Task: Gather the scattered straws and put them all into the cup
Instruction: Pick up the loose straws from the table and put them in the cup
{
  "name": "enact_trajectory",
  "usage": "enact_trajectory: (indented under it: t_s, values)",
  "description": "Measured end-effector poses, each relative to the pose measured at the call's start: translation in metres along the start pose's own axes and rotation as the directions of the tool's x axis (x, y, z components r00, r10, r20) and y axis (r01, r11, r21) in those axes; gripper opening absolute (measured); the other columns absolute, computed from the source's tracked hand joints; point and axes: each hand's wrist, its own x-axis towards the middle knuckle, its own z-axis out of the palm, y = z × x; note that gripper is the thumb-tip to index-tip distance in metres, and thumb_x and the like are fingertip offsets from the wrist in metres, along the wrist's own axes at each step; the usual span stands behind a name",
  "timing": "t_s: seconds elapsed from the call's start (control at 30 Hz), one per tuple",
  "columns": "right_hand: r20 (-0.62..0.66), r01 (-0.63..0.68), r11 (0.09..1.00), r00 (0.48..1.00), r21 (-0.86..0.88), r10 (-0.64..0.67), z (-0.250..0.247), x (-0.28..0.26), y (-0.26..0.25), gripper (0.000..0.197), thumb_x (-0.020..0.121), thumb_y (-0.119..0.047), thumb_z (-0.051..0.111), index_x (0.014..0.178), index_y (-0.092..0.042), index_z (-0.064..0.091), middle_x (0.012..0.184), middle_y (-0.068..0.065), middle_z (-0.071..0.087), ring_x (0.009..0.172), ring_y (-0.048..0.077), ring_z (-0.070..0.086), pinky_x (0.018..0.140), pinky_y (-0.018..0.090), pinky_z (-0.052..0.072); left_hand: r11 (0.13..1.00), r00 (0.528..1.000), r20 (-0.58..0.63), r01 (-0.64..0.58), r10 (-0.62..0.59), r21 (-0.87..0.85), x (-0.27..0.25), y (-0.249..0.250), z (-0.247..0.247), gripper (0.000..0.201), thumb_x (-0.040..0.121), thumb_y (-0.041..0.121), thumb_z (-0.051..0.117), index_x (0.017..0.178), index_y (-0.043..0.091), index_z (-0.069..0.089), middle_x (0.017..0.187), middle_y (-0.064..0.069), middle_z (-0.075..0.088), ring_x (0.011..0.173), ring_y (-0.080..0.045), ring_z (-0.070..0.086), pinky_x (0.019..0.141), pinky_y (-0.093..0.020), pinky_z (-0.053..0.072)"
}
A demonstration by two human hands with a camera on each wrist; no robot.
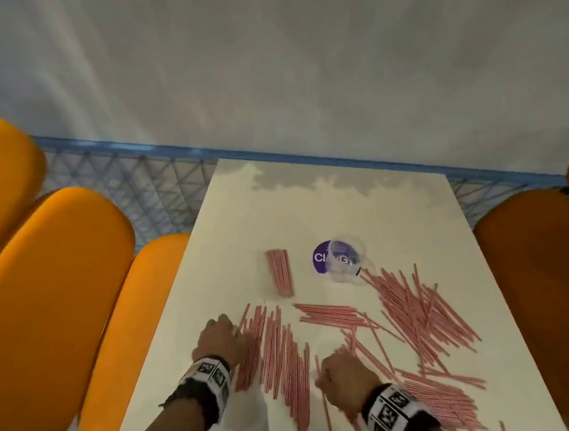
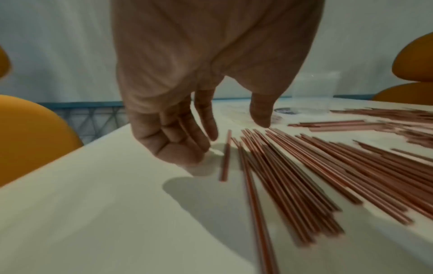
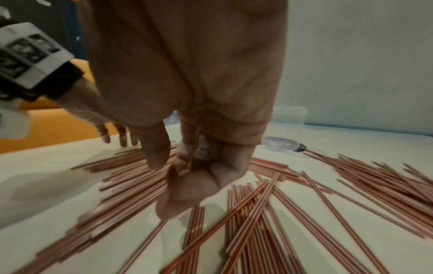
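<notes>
Several thin pink straws lie scattered over the white table, in fans at the front and right. A neat bundle of straws lies left of the clear cup, which stands upright by a purple round sticker. My left hand touches the table at the left edge of the straw fan, fingers loosely curled and holding nothing. My right hand hangs over the front straws with fingers curled under; I see no straw inside them.
Orange chair backs stand close on the left and right of the table. A blue rail with mesh runs behind the table's far edge. A straw lies near the front right edge.
</notes>
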Motion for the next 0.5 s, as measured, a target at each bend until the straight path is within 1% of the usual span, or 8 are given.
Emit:
enact_trajectory:
  t_s: [0.03,0.07,0.1,0.17,0.23,0.3,0.4,0.5]
  values:
    - [0.021,-0.025,0.999,0.999,-0.027,0.026,0.006,0.004,-0.002,0.027,0.093,-0.043,0.052,0.083,-0.018,0.053,0.100,0.007,0.063,0.103,0.027,0.061,0.080,0.031,0.043,1.000,1.000,0.006,0.017,-0.017,0.024,0.000,0.003,0.005,0.066,0.072,0.068,0.065,0.115,0.020,0.050,0.119,-0.004,0.054,0.109,-0.025,0.055,0.091,-0.043,0.051]
    - [0.028,-0.069,0.996,0.997,-0.061,0.071,0.010,0.005,-0.004,0.039,0.090,-0.051,0.055,0.101,-0.013,0.056,0.114,0.009,0.061,0.107,0.027,0.058,0.085,0.033,0.044,0.998,1.000,0.004,0.025,-0.025,0.052,0.000,0.005,0.009,0.081,0.067,0.073,0.066,0.124,0.018,0.046,0.125,-0.006,0.050,0.116,-0.027,0.052,0.092,-0.045,0.050]
    - [0.055,-0.120,0.990,0.991,-0.071,0.124,0.016,0.006,-0.004,0.058,0.085,-0.058,0.058,0.116,-0.010,0.054,0.121,0.009,0.058,0.108,0.025,0.056,0.087,0.034,0.046,0.997,1.000,0.006,0.021,-0.021,0.070,-0.003,0.008,0.014,0.092,0.063,0.075,0.068,0.129,0.017,0.042,0.130,-0.007,0.048,0.121,-0.028,0.050,0.092,-0.046,0.049]
    - [0.088,-0.192,0.981,0.978,0.012,0.190,0.030,0.007,-0.006,0.084,0.075,-0.064,0.067,0.132,-0.007,0.044,0.130,0.008,0.054,0.111,0.024,0.053,0.091,0.033,0.047,0.997,1.000,-0.005,-0.014,0.014,0.072,-0.011,0.009,0.024,0.096,0.061,0.073,0.071,0.130,0.016,0.037,0.130,-0.007,0.046,0.121,-0.029,0.049,0.091,-0.045,0.050]
    - [0.041,-0.204,0.975,0.979,0.086,0.201,0.040,0.012,-0.010,0.094,0.074,-0.055,0.074,0.142,-0.008,0.031,0.141,0.010,0.046,0.125,0.027,0.048,0.102,0.036,0.044,0.996,0.999,0.008,-0.049,0.049,0.071,-0.016,0.007,0.034,0.089,0.062,0.069,0.073,0.125,0.016,0.036,0.124,-0.007,0.048,0.115,-0.028,0.053,0.089,-0.045,0.052]
    - [-0.053,-0.175,0.978,0.982,0.110,0.182,0.043,0.021,-0.015,0.083,0.080,-0.045,0.072,0.143,-0.010,0.030,0.142,0.011,0.043,0.129,0.028,0.045,0.106,0.039,0.042,0.995,0.997,0.005,-0.074,0.074,0.071,-0.021,0.006,0.041,0.081,0.067,0.067,0.071,0.120,0.016,0.035,0.120,-0.006,0.050,0.110,-0.028,0.056,0.086,-0.044,0.053]
    - [-0.120,-0.142,0.984,0.981,0.108,0.155,0.035,0.025,-0.015,0.062,0.088,-0.042,0.063,0.135,-0.011,0.037,0.133,0.010,0.049,0.120,0.028,0.051,0.098,0.041,0.047,0.993,0.996,0.015,-0.092,0.091,0.077,-0.024,0.005,0.038,0.075,0.071,0.067,0.067,0.118,0.015,0.039,0.115,-0.004,0.052,0.105,-0.027,0.059,0.081,-0.040,0.052]
    - [-0.134,-0.162,0.969,0.973,0.184,0.188,0.036,0.027,-0.013,0.061,0.090,-0.043,0.060,0.135,-0.009,0.038,0.133,0.012,0.050,0.119,0.027,0.051,0.098,0.037,0.046,0.997,0.997,-0.011,-0.072,0.072,0.026,-0.020,0.001,0.035,0.062,0.074,0.062,0.068,0.110,0.017,0.046,0.109,-0.002,0.054,0.100,-0.024,0.060,0.080,-0.038,0.051]
